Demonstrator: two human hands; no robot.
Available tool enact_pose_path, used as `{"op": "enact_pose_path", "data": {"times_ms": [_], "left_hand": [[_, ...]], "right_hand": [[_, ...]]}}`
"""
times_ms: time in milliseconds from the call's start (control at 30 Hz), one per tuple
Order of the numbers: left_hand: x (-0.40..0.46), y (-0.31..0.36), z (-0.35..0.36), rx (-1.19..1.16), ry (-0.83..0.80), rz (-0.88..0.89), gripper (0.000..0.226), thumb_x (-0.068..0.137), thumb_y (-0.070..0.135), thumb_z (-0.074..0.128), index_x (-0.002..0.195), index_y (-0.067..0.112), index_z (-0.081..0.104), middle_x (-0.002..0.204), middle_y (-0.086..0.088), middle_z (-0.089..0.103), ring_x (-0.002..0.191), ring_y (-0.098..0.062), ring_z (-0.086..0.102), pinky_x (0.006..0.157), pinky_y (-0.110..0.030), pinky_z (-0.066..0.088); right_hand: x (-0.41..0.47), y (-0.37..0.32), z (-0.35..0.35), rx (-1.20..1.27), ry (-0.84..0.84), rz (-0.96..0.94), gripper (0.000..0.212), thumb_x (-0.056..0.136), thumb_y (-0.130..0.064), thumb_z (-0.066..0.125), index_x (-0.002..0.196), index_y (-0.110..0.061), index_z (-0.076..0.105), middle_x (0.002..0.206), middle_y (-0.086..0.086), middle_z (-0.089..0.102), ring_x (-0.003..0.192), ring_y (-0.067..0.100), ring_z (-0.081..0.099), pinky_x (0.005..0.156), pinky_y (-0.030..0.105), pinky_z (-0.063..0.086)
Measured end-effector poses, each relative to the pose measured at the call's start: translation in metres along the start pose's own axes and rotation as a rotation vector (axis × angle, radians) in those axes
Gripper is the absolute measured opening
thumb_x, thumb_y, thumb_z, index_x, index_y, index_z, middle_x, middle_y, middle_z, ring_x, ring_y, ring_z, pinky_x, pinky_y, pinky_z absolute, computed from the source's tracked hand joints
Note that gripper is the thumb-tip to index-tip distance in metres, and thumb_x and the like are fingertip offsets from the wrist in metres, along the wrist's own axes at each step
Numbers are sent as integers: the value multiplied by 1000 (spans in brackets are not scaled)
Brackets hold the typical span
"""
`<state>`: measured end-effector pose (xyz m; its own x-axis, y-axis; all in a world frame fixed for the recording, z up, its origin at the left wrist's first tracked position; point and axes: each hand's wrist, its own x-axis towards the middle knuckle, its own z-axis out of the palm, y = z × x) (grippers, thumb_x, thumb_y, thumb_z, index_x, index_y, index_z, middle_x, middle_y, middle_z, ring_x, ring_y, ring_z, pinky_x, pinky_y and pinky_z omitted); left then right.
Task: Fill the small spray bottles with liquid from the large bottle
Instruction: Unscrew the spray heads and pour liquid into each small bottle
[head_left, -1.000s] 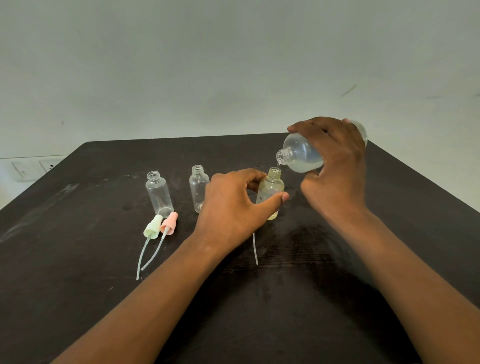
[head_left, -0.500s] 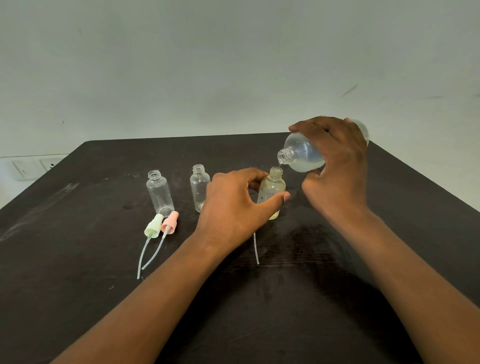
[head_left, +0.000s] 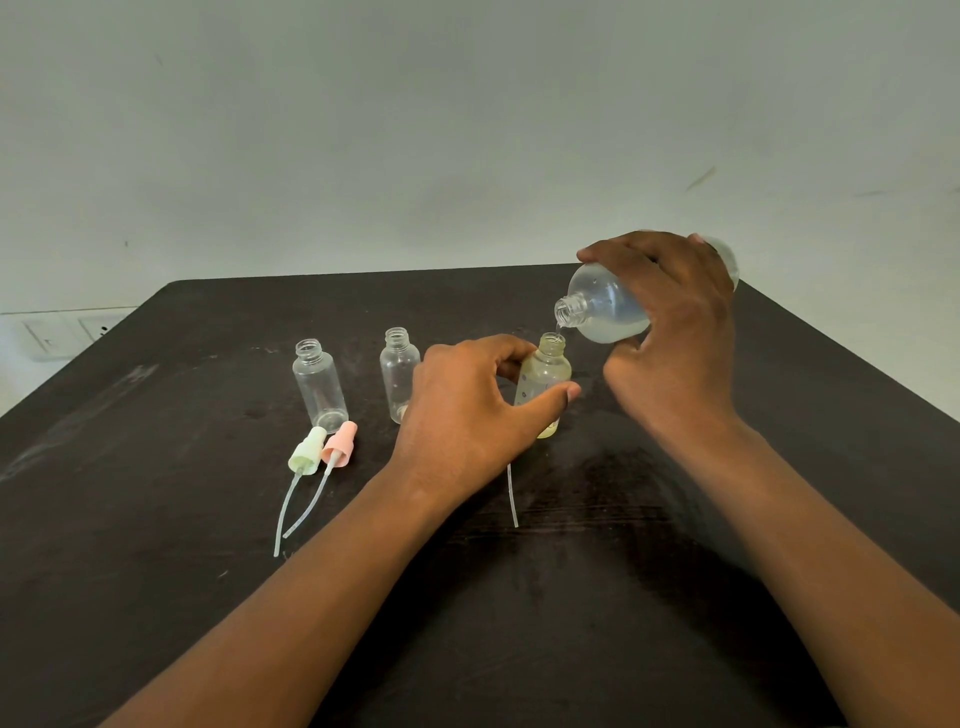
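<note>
1. A small spray bottle (head_left: 543, 384), uncapped and mostly full of pale yellowish liquid, stands upright near the middle of a dark worktop (head_left: 156, 597); faint small marks dot its side, too blurred to read.
2. The left hand (head_left: 467, 415) grips that bottle, thumb across its front and fingers curled behind it.
3. The right hand (head_left: 670, 332) is wrapped over a large bottle (head_left: 602, 312), tipped with its open neck just above the small bottle's mouth; a thin stream of liquid runs between them. No label is visible on it.
4. Two empty small bottles (head_left: 319, 384) (head_left: 399, 376) stand upright to the left, apart from both hands.
5. A green spray cap (head_left: 307, 451) and a pink spray cap (head_left: 338, 442) lie side by side in front of them, tubes trailing toward the camera.
6. A third clear tube (head_left: 512, 496) lies below the left hand.
7. Wall sockets (head_left: 67, 332) show at far left.
</note>
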<state>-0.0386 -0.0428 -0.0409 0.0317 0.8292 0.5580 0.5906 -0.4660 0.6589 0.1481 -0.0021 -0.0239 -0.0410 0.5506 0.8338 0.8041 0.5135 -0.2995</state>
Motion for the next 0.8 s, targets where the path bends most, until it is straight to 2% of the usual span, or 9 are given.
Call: {"op": "enact_pose_path", "data": {"times_ms": [533,800], "left_hand": [[0,0,0,6,-15,-12,36,81,54,83,107,30,79,85,18,76,60,8,66,72,-31,63],[-1,2,0,7,-13,-12,37,81,52,83,108,27,79,87,16,77,60,6,65,73,-35,64]], "right_hand": [[0,-1,0,11,3,10,78,57,7,55,127,-23,72,124,1,67,123,30,62,124,50,32],[0,-2,-1,13,-9,10,79,56,5,54,127,-23,72,124,1,67,122,29,61,125,50,31]]}}
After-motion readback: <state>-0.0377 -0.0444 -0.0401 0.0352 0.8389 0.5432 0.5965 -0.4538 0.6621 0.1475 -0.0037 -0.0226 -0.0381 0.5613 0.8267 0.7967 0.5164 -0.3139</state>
